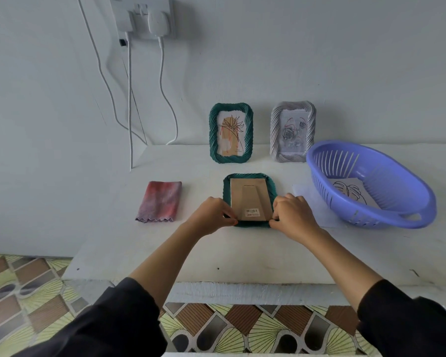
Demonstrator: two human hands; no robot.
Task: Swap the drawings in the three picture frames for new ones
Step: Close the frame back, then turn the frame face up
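Note:
A green picture frame [249, 177] lies face down in the middle of the white table [242, 253], its brown cardboard back [250, 199] with a stand flap and barcode sticker facing up. My left hand [211, 215] pinches the frame's near left corner, and my right hand [292, 215] grips its near right corner. Against the wall stand a second green frame [231, 134] holding a flower drawing and a grey frame [292, 131] with a rose drawing. A leaf line drawing [350, 193] lies in the purple basket [386, 220].
A folded red-grey cloth [160, 202] lies left of the frame. The purple basket sits at the right on a pale sheet [304, 191]. White cables [162, 99] hang from a wall socket [144, 16] to the table's back left. Patterned floor [23, 292] shows below the table edge.

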